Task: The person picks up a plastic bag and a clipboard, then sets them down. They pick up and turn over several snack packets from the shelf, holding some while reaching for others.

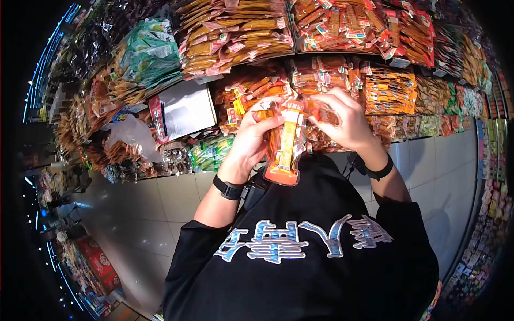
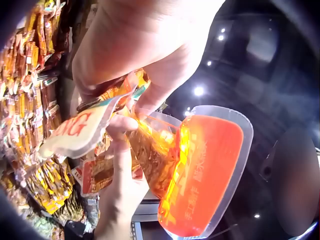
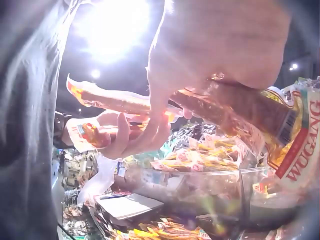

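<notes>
Both hands are raised in front of the chest, close together over the shelf edge. My left hand [image 1: 250,136] grips clear-wrapped snack packets, among them a long packet [image 1: 289,142] with a yellow label and an orange-red end that hangs down. That orange-red end [image 2: 212,167] shows large in the left wrist view. My right hand [image 1: 348,119] holds brown-filled snack packets [image 1: 323,113] beside it. In the right wrist view, a white packet end [image 3: 306,142] reading WUGANG sticks out past the right hand. How many packets each hand holds, I cannot tell.
Tiered bins of packed snacks [image 1: 235,37] fill the shelves ahead. An open notebook [image 1: 187,109] with a pen [image 1: 163,119] lies on the left, near a clear plastic bag [image 1: 134,136]. Orange packets [image 1: 391,90] stand to the right. Tiled floor [image 1: 144,198] lies below.
</notes>
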A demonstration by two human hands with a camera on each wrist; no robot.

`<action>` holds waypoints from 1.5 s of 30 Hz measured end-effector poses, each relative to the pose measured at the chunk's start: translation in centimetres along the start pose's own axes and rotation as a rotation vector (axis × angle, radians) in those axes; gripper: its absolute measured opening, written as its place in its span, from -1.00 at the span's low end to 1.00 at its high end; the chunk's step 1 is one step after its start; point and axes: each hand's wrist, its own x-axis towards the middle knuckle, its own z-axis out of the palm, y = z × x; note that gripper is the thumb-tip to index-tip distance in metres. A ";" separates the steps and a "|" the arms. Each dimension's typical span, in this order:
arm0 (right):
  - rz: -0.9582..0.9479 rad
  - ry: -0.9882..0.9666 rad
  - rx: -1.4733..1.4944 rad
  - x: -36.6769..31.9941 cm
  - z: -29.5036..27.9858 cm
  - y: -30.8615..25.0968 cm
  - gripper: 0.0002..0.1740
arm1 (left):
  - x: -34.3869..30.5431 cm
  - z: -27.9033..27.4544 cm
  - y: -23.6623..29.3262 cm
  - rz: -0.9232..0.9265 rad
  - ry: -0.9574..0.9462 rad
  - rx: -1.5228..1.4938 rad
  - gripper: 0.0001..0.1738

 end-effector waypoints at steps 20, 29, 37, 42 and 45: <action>0.570 0.076 1.055 -1.6 2.6 -1.3 -0.77 | -0.3 0.9 0.4 0.145 -0.028 0.174 -0.69; 0.516 0.184 0.933 -2.2 2.1 -1.6 -0.90 | -0.6 1.0 0.4 0.439 -0.108 0.580 -0.61; 0.530 0.202 0.984 -2.6 2.2 -1.1 -0.91 | -0.2 0.6 -0.2 0.308 -0.083 0.460 -0.72; 0.532 0.207 0.995 -2.5 2.4 -1.0 -0.91 | -0.5 0.9 -0.5 0.263 -0.027 0.537 -0.68; 0.524 0.202 1.009 -2.5 2.5 -1.2 -0.89 | -0.5 0.9 -0.9 0.248 -0.021 0.551 -0.63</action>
